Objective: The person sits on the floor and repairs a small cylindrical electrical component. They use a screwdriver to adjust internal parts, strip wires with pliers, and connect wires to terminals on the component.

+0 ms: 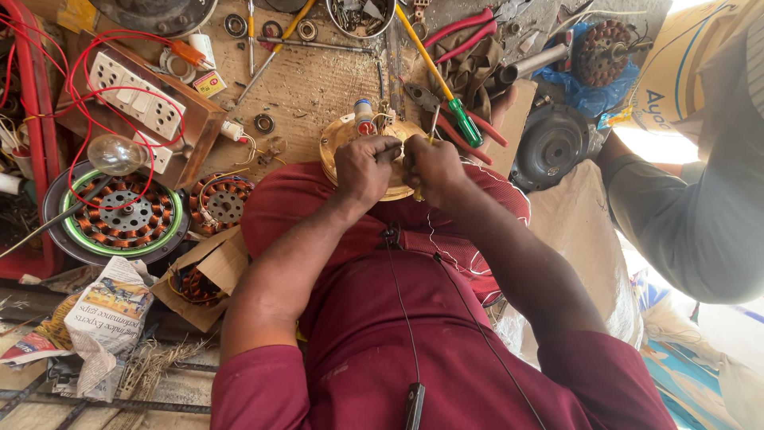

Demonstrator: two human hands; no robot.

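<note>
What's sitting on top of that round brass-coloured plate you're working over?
On the brass-coloured plate, a small cylindrical part with a red band stands at its far edge, with thin wires beside it. The left hand and right hand cover the middle, so anything there is hidden.

Left hand [364, 166] and right hand [432, 167] pinching white wire [446, 239] over brass-coloured motor plate [338, 137] on lap, green-handled screwdriver [465, 122] beside, copper-wound stator [121, 213] at left

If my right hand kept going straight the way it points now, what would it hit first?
Probably the green-handled screwdriver. Your right hand rests on the round brass-coloured motor plate, pointing up the bench; the screwdriver lies just beyond it, though depth is hard to judge.
</note>
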